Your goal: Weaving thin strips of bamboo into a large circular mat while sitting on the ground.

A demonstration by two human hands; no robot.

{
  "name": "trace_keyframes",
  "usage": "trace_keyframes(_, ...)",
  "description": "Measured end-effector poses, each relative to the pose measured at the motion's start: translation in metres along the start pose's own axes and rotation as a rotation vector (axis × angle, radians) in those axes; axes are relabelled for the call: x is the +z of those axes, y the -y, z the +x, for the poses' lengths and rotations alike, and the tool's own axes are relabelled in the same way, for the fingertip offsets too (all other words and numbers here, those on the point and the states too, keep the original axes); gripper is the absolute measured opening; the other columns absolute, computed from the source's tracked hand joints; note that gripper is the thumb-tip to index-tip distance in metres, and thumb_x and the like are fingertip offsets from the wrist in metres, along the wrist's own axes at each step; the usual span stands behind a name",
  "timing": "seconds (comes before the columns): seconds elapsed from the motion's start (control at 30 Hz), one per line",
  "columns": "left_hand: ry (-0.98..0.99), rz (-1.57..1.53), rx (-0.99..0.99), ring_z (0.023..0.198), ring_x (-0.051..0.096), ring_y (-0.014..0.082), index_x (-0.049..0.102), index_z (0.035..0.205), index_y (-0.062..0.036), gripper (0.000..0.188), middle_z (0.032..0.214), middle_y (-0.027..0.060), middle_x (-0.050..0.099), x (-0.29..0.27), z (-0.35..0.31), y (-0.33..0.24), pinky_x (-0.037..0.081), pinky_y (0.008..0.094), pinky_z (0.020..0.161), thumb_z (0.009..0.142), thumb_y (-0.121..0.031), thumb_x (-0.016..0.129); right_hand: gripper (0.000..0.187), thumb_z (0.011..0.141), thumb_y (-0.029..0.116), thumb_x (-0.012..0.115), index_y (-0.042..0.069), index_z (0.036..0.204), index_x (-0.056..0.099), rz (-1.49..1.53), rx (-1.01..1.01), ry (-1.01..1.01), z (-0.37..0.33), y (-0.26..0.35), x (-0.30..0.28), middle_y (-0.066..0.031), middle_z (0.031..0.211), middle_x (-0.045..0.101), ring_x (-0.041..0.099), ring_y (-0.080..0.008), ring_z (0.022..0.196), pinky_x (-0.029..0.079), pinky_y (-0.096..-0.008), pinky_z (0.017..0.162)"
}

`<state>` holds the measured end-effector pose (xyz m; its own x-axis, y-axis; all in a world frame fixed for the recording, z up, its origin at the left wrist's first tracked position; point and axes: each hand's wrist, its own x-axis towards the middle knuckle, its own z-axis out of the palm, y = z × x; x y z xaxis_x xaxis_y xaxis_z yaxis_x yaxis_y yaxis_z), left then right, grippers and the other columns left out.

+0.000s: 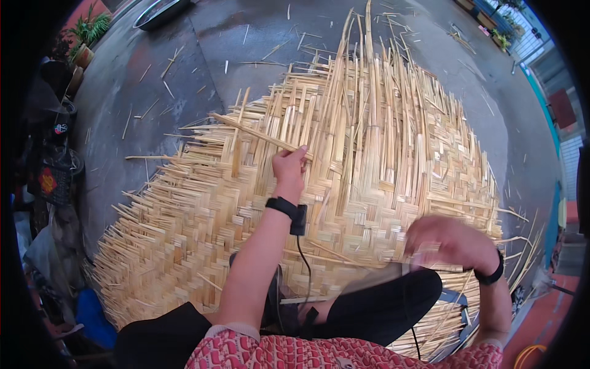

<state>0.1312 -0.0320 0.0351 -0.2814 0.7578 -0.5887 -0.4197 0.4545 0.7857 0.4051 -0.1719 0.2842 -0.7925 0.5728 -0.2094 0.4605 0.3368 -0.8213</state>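
Observation:
A wide mat (369, 203) woven from split straw-coloured reed lies on the ground before me, its far and left edges ragged with loose ends. Over its middle, my left hand (289, 167) is closed on a flat reed strip (255, 133) that slants out to the far left. Long upright reeds (372, 104) run beyond the mat's far edge. My right hand (452, 243) is over the mat's right part, above my bent knee. Motion smears its fingers, so I cannot tell what they hold, if anything.
Reed scraps (169, 64) litter the grey floor (227, 31). A metal basin (161, 12) stands far left, near a potted plant (86, 37). Dark bags (55, 178) line the left side. Loose reeds (522, 258) lie at the right. A cable (305, 261) hangs from my left wrist.

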Motion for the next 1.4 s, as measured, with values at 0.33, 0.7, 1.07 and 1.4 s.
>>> trace_keyframes(0.33,0.157,0.178,0.284,0.075,0.062,0.0113,0.067,0.097,0.0011,0.015,0.089,0.0049,0.069,-0.017,-0.011,0.008,0.050,0.0266,0.067,0.082,0.002,0.070,0.064,0.089,0.009,0.052,0.008,0.150,0.032,-0.717,0.831,-0.262,0.056,-0.191,0.102,-0.0110,0.068,0.066,0.066,-0.0312,0.063,0.051,-0.0445,0.057)
trace_keyframes(0.7,0.249,-0.400,0.138,0.084,0.061,0.0111,0.067,0.108,-0.0009,0.024,0.106,0.0104,0.069,-0.130,0.011,-0.061,0.050,0.0238,0.070,0.089,0.002,0.052,0.022,0.091,0.021,0.059,0.005,0.104,0.066,-0.509,0.133,-0.728,0.164,-0.134,0.058,-0.0193,0.090,0.068,0.066,-0.0354,0.082,0.054,-0.0415,0.069)
trace_keyframes(1.07,0.743,0.047,0.200,0.072,0.061,0.0081,0.063,0.116,-0.0041,0.026,0.100,0.0068,0.068,-0.124,0.018,-0.120,0.051,0.0191,0.065,0.090,-0.006,0.064,0.039,0.095,0.029,0.059,-0.007,0.110,0.056,0.165,0.427,-0.990,0.363,-0.190,0.045,-0.0168,0.095,0.063,0.066,-0.0244,0.081,0.053,-0.0318,0.067)
trace_keyframes(1.4,0.721,-0.107,0.178,0.082,0.064,0.0123,0.061,0.119,-0.0011,0.027,0.102,0.0087,0.068,-0.128,0.027,-0.112,0.055,0.0262,0.075,0.096,-0.014,0.055,0.029,0.089,0.017,0.073,0.000,0.109,0.062,0.623,0.490,-0.512,0.311,-0.136,0.063,-0.0063,0.092,0.069,0.066,-0.0134,0.090,0.055,-0.0265,0.071)
